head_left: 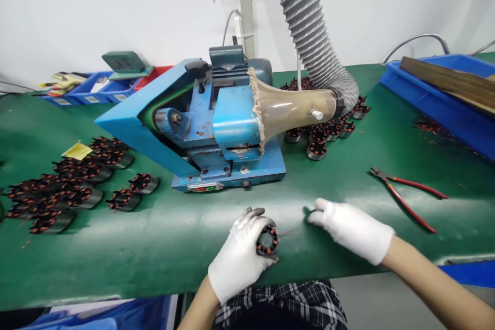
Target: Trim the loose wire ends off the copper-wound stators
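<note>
Small round copper-wound motor stator (268,240) sits at near edge of green worktop (162,237), gripped in my white-gloved left hand (240,257), fingers curled round it. My right hand (351,228), also gloved, pinches a thin wire w/ fingertips, just right of stator. Blue grinder machine (216,124) behind; red-handled pliers (406,193) far right.

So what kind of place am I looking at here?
Likely a motor assembly workshop bench: rows of wound stators on a green mat, a blue benchtop machine with an extraction hose, and cutters.
</note>
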`<state>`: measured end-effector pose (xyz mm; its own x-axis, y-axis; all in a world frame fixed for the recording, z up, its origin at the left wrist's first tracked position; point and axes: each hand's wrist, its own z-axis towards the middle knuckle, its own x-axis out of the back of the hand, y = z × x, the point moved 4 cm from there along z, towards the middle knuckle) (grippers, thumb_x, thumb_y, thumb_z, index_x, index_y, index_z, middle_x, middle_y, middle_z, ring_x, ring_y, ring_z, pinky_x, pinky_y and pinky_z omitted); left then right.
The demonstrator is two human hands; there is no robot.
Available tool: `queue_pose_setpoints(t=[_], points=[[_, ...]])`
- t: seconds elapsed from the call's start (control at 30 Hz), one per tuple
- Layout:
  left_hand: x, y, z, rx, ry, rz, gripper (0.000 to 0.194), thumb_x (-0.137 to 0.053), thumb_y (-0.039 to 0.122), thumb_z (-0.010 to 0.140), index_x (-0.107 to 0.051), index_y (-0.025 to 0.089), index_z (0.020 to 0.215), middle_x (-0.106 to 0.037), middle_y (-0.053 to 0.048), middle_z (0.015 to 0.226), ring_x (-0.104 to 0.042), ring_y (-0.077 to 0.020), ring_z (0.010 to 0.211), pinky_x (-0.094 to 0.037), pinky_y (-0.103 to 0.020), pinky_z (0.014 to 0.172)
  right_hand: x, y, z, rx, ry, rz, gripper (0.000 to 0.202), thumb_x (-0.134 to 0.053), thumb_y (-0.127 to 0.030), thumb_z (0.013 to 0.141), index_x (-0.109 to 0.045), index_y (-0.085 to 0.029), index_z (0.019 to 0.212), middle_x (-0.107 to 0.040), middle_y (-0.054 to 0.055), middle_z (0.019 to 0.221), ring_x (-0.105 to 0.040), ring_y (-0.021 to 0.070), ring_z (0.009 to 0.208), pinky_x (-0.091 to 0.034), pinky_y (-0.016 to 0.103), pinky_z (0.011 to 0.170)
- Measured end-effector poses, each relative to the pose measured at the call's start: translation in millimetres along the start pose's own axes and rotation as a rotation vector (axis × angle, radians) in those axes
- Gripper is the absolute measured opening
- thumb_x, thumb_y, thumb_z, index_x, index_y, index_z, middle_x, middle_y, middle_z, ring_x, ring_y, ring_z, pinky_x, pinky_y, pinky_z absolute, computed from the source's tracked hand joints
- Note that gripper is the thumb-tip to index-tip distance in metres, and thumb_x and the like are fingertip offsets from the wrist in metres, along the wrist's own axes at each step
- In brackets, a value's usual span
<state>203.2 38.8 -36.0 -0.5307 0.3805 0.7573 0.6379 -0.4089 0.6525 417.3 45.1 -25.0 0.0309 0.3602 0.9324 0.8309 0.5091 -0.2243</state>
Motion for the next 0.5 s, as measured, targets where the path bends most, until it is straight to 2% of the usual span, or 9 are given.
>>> queue_pose_setpoints(t=[0.1, 0.17, 0.23, 0.27, 0.33, 0.43, 0.5], points=[[3.6, 7.2, -2.1, 0.012, -0.013, -0.022, 0.056, -0.074, 0.019, 0.059, -0.047, 0.023, 0.108, -0.051, -0.007, 0.116, -0.037, -0.0280, 0.121, -0.030, -0.047, 0.102, 6.6, 61.1, -32.8, -0.202, 0.172, 0.013, 0.030, -0.039, -0.007, 0.082, -0.064, -0.018, 0.096, -0.056, 0.008, 0.086, -0.057, 0.0184, 0.073, -0.044, 0.028, 0.069], [6.1, 16.7, -2.2, 0.011, 0.011, -0.008, 0.052, -0.069, 0.019, 0.067, -0.045, 0.024, 0.113, -0.045, -0.008, 0.124, -0.034, -0.0272, 0.122, -0.032, -0.045, 0.099, 10.3, 102.7, -57.5, -0.482, 0.335, -0.047, 0.026, -0.046, -0.027, 0.086, -0.063, -0.015, 0.101, -0.058, 0.013, 0.097, -0.057, 0.0250, 0.083, -0.044, 0.034, 0.074], [5.9, 27.0, -0.1, 0.005, 0.022, 0.046, 0.037, -0.059, 0.015, 0.076, -0.048, 0.025, 0.110, -0.041, -0.007, 0.127, -0.034, -0.0261, 0.121, -0.034, -0.043, 0.097, 8.3, 131.1, -77.7, -0.756, 0.378, -0.148, 0.051, -0.053, -0.049, 0.081, -0.056, -0.009, 0.114, -0.054, 0.020, 0.110, -0.054, 0.0343, 0.092, -0.043, 0.041, 0.075], [4.1, 31.4, 1.7, -0.001, 0.013, 0.081, 0.030, -0.054, 0.013, 0.079, -0.050, 0.025, 0.106, -0.043, -0.006, 0.125, -0.036, -0.0256, 0.119, -0.035, -0.043, 0.095, 5.9, 138.8, -84.2, -0.858, 0.364, -0.184, 0.062, -0.054, -0.055, 0.079, -0.052, -0.008, 0.119, -0.052, 0.023, 0.112, -0.052, 0.0377, 0.094, -0.042, 0.044, 0.075], [-1.3, 36.9, 5.5, 0.009, -0.016, 0.148, 0.020, -0.046, 0.013, 0.084, -0.053, 0.023, 0.099, -0.048, -0.005, 0.117, -0.044, -0.0243, 0.108, -0.039, -0.041, 0.088, 0.7, 143.1, -89.6, -0.978, 0.322, -0.196, 0.068, -0.049, -0.061, 0.079, -0.050, -0.007, 0.121, -0.052, 0.025, 0.107, -0.051, 0.0409, 0.095, -0.040, 0.047, 0.074], [-9.3, 38.2, 9.4, 0.068, -0.055, 0.231, 0.017, -0.040, 0.016, 0.088, -0.054, 0.022, 0.095, -0.053, -0.005, 0.100, -0.050, -0.0217, 0.088, -0.042, -0.037, 0.076, -5.1, 134.6, -92.0, -1.166, 0.350, 0.024, 0.066, -0.045, -0.063, 0.078, -0.054, -0.010, 0.115, -0.056, 0.025, 0.096, -0.053, 0.0418, 0.090, -0.040, 0.047, 0.070], [-12.6, 37.9, 9.8, 0.111, -0.063, 0.259, 0.017, -0.039, 0.017, 0.088, -0.054, 0.021, 0.093, -0.053, -0.004, 0.093, -0.050, -0.0213, 0.083, -0.041, -0.036, 0.073, -8.8, 121.6, -94.2, -1.287, 0.411, 0.215, 0.060, -0.047, -0.058, 0.076, -0.053, -0.011, 0.113, -0.057, 0.025, 0.094, -0.054, 0.0412, 0.084, -0.040, 0.047, 0.067]])
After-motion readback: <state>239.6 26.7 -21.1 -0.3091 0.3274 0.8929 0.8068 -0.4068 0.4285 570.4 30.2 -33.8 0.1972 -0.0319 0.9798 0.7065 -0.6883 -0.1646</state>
